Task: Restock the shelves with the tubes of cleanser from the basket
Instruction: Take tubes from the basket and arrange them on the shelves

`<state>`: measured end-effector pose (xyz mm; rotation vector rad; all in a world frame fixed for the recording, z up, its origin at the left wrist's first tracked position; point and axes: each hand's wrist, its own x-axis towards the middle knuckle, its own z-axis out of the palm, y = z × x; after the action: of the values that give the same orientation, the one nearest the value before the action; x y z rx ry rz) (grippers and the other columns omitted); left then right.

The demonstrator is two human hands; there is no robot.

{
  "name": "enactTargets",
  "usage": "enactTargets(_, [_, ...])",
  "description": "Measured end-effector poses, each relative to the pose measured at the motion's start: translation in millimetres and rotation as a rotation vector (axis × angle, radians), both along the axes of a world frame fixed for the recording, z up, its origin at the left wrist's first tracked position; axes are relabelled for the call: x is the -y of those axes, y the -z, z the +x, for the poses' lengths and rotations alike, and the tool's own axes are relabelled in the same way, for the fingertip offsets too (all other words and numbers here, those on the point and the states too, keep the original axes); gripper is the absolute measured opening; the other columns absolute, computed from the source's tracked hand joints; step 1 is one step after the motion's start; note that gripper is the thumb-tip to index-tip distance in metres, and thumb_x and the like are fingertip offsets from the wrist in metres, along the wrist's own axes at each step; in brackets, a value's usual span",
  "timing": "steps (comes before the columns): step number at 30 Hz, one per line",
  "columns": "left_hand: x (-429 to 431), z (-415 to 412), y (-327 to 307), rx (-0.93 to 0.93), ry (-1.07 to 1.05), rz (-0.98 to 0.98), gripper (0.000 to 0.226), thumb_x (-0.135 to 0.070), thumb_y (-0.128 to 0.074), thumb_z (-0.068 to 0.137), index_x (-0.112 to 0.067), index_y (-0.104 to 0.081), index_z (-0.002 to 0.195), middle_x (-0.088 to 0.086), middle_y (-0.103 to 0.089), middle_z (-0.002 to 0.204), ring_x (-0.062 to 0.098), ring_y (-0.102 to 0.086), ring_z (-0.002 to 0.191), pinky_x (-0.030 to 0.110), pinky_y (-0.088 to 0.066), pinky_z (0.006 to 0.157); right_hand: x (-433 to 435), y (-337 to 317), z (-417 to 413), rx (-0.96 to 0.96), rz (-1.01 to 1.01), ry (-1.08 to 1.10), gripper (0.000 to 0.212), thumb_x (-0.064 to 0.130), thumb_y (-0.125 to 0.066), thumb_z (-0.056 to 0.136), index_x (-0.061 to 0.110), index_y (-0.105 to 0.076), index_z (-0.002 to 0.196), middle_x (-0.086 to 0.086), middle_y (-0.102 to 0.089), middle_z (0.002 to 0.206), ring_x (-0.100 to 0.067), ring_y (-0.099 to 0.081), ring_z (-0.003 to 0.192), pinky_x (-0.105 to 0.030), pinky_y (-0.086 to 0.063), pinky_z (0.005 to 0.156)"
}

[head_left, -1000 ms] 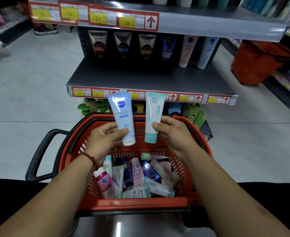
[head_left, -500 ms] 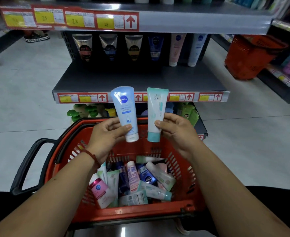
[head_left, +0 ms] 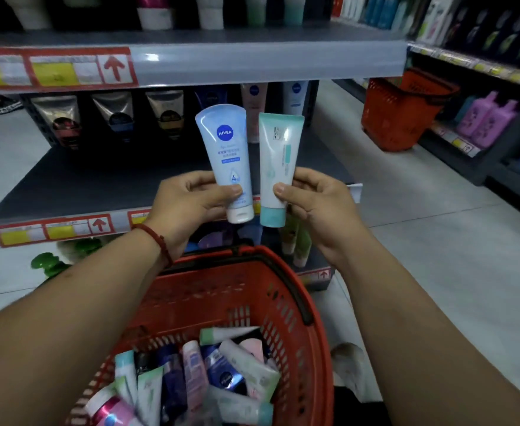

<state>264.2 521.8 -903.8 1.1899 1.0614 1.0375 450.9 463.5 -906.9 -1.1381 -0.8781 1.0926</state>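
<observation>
Nearest, red basket [head_left: 298,333] of loose tubes [head_left: 197,379]. Above it, left hand [head_left: 188,207], fingers pinching a pale blue tube [head_left: 224,149]; right hand [head_left: 317,204] likewise on a teal-capped tube [head_left: 278,155] (both caps down). Beyond, grey shelf [head_left: 99,179]: best stood upright beside matching brands.

Your left forearm [head_left: 68,327] hid the left rim of the basket [head_left: 298,342], which was cut off at the bottom edge. The price labels [head_left: 54,73] at upper left were too blurred to read; the top edge cropped the top-shelf tubes [head_left: 154,18].
</observation>
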Motion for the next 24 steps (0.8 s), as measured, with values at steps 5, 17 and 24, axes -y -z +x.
enactTargets(5, [-38.5,43.6,2.9,-0.024,0.027,0.007,0.032,-0.003,-0.080,0.079,-0.001,-0.069,0.108,0.012,-0.078,0.100,0.021,-0.077,0.087,0.026,-0.061,0.072,-35.1,-3.1,50.5,0.049,0.013,0.052,0.029,-0.003,-0.068,0.089,0.004,-0.068,0.116,-0.012,-0.076,0.108,-0.027,-0.073,0.102,-0.037,-0.061,0.086])
enactTargets(17, [-145.6,154.8,23.1,-0.104,0.091,0.126,0.035,-0.003,-0.080,0.079,-0.007,-0.069,0.112,0.011,-0.076,0.109,0.023,-0.075,0.096,0.041,-0.060,0.088,-114.6,17.8,134.6,0.070,0.068,0.108,0.030,-0.003,-0.067,0.089,0.005,-0.067,0.118,-0.010,-0.076,0.108,-0.022,-0.074,0.100,-0.032,-0.060,0.087])
enactTargets(24, [-188.7,183.7,43.5,-0.162,0.041,0.177,0.039,-0.009,-0.083,0.079,-0.010,-0.069,0.115,0.005,-0.075,0.110,0.019,-0.074,0.100,0.040,-0.060,0.090,-139.1,47.3,150.7,-0.002,0.011,0.145,0.026,0.000,-0.070,0.088,0.008,-0.069,0.113,-0.009,-0.077,0.105,-0.027,-0.073,0.101,-0.047,-0.057,0.095])
